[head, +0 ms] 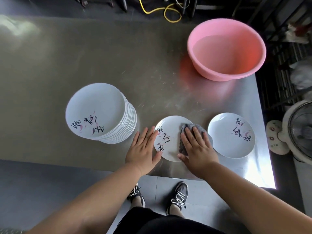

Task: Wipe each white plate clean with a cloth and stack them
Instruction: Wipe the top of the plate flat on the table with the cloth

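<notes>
A white plate (pixel 170 130) with black brush writing lies flat near the front edge of the steel table (pixel 101 65). My right hand (pixel 196 147) presses a grey cloth (pixel 191 128) flat onto the plate's right half with straight fingers. My left hand (pixel 143 147) lies flat beside the plate's left rim, its fingertips touching the edge. A tall stack of like plates (pixel 99 114) stands to the left. One more plate (pixel 232 135) lies alone to the right.
A pink basin (pixel 226 49) holding water stands at the back right of the table. The table's right edge runs close past the single plate. A fan (pixel 300 130) and a slipper (pixel 275 137) sit on the floor beyond it. My shoes show below the front edge.
</notes>
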A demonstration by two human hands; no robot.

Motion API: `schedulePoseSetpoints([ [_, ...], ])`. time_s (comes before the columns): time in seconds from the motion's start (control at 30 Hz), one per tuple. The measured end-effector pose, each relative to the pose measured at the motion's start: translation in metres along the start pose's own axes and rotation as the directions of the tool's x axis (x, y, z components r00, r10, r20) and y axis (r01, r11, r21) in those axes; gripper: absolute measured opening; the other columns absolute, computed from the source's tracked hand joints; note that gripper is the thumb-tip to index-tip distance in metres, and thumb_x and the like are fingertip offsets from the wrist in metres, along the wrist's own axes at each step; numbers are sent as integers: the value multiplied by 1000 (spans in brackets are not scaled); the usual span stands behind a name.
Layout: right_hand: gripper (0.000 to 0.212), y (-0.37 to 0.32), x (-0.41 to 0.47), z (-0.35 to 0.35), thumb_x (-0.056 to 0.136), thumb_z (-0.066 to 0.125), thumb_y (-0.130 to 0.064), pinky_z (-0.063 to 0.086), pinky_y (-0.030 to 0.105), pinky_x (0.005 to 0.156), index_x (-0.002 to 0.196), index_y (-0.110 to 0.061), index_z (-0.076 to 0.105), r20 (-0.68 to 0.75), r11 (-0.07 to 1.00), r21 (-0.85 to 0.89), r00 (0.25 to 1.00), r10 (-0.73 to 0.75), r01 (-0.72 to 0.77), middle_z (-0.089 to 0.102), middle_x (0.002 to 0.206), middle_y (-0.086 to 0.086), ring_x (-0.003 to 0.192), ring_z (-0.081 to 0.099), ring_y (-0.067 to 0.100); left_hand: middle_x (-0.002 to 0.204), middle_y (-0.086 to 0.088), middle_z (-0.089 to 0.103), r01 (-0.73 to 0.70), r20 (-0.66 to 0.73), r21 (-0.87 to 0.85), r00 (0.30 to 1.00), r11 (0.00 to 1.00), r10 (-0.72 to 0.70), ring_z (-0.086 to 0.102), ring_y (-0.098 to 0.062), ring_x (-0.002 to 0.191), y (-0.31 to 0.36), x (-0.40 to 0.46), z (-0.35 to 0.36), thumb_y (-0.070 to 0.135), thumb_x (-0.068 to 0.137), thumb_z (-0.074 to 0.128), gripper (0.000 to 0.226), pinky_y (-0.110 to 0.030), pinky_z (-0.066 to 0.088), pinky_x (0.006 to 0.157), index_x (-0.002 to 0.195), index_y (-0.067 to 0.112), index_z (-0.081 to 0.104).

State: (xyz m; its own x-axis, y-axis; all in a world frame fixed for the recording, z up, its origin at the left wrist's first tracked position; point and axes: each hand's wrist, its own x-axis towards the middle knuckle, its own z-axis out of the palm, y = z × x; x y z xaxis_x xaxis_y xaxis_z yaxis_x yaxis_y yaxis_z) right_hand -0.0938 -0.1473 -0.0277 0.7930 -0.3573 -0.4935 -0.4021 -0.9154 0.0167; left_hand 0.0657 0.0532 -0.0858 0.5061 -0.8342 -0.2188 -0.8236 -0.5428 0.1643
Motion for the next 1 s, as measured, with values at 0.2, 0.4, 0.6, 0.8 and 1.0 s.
schedulePoseSetpoints([
  [0.2, 93, -6, -52, 11, 91, 31, -75, 13, 50, 123, 159, -13, 43, 22, 984, 54, 985, -171, 170, 31, 169, 9, 158, 18, 34, 177, 4, 2, -18, 3, -32, 1000, 999, 18, -2, -21, 163, -1, 0, -1, 53, 102, 29, 78, -52, 11, 130, 169, 22, 5],
  [0.4, 98, 33, 27, -23, 88, 13, -80, -13, 44, 129, 166, -26, -12, 6, 961, -96, 965, -261, 261, -21, 173, -9, 156, -30, 26, 176, 3, 5, -45, -20, -51, 999, 998, 44, 0, -24, 163, -2, 0, -3, 42, 97, 36, 79, -53, 10, 130, 168, 18, 14],
  [0.6, 93, 22, 76, -40, 89, 5, -83, -17, 45, 128, 161, -33, -26, 65, 846, -231, 875, -479, 481, -37, 165, -17, 151, -41, 21, 176, 2, 7, -51, -51, -74, 998, 996, 47, 6, -25, 163, -1, 0, -5, 40, 94, 41, 80, -53, 13, 130, 167, 16, 19],
  [0.8, 92, 47, 29, -12, 90, 11, -79, -7, 46, 131, 161, -30, -20, 25, 955, -105, 961, -276, 277, -24, 170, -15, 156, -31, 29, 176, 2, 14, -50, -45, -62, 998, 997, 47, 9, -27, 163, -1, -1, -4, 42, 94, 41, 80, -54, 16, 129, 167, 19, 18],
  [1.0, 91, 22, 63, -36, 86, -1, -85, -18, 39, 123, 162, -40, -23, 24, 941, -55, 942, -333, 334, -40, 161, -28, 150, -44, 19, 176, 1, 11, -36, -35, -45, 999, 998, 35, 7, -26, 163, -1, -1, -3, 45, 95, 40, 82, -54, 15, 130, 168, 18, 14],
])
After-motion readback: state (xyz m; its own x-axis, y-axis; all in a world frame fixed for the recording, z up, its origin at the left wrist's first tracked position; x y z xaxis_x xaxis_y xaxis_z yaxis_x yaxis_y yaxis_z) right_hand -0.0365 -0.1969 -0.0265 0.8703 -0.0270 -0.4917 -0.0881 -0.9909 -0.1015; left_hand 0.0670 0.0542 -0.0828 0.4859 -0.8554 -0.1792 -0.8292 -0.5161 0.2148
